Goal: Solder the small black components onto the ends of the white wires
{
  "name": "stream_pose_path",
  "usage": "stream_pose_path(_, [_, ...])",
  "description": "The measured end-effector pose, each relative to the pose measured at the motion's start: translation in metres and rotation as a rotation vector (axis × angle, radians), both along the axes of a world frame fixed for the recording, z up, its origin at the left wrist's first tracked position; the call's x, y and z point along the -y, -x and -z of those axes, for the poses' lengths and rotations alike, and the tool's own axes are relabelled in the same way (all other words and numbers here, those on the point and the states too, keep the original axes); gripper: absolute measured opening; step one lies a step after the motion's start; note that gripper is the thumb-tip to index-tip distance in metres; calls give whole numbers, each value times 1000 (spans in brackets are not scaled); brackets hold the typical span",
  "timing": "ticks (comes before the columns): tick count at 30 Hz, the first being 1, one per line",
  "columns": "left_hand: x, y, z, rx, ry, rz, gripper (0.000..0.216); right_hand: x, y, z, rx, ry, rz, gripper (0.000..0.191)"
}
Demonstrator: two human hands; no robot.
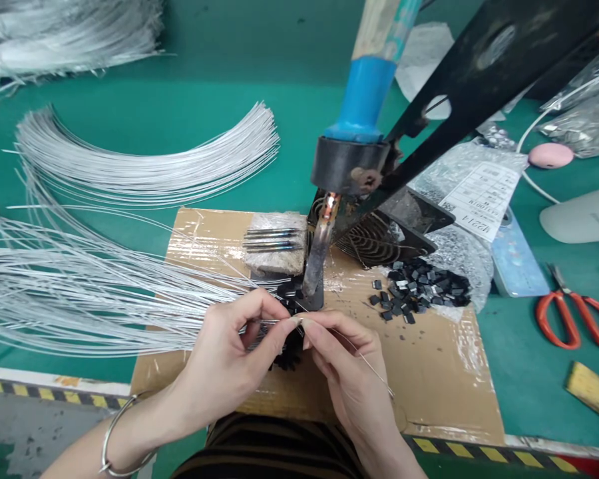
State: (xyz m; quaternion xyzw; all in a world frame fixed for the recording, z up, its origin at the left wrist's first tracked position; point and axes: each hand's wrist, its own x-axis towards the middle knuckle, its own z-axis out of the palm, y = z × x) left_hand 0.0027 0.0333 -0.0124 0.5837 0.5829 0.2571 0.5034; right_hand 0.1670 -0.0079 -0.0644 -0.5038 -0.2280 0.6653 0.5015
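My left hand is closed in a pinch on a thin white wire, just below the soldering iron's tip. Fingertip to fingertip with it, my right hand pinches a thin strand of solder wire, which trails back over the hand. The fingers hide what lies exactly at the meeting point. Above them the soldering iron, with a blue collar, points down from a black metal stand. Many white wires fan out to the left, their near ends by a black part under the iron, partly covered by my hands.
Cardboard covers the green bench. Small black connectors lie piled to the right, near a black fan. Red-handled scissors and a yellow sponge sit farther right. A curved wire bundle lies back left.
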Motion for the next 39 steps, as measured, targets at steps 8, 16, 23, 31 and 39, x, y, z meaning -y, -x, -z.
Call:
stream_pose_path(8, [-1,0,-2,11,43,13,20,-6,-3,-7,-38,53,-50,22])
stream_pose_path(16, [-7,1,-3,51,129,46,23,-11,-1,-18,-58,108,-25,29])
stream_pose_path(23, [0,2,6,25,40,1,22,-11,2,-17,-104,92,21,20])
stream_pose_path(31, [2,-2,8,16,-95,-34,19,-10,9,-16,-144,90,85,19])
stream_pose_path(39, [6,-5,13,21,-172,-68,19,-8,17,-17,-171,108,134,25])
